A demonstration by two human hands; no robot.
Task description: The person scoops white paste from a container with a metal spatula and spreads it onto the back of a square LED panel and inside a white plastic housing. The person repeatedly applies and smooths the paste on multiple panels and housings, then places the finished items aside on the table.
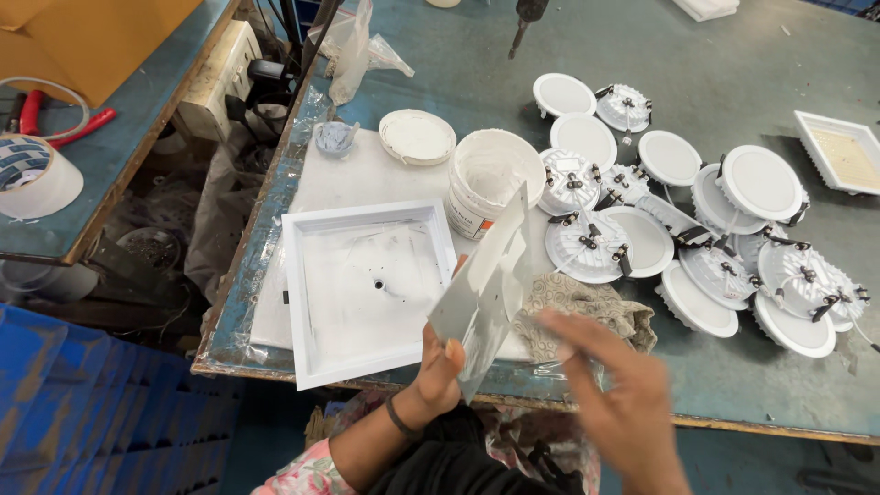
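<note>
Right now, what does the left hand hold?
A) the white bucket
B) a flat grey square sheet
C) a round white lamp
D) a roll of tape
B: the left hand grips a flat grey square sheet by its lower edge, tilted above the table.

The person is wearing a thin dark band around the wrist of the left hand (443, 367), a pink floral-patterned sleeve ending near the left elbow, and dark clothing across the lap, while the right hand (616, 403) is showing no covering.
</note>
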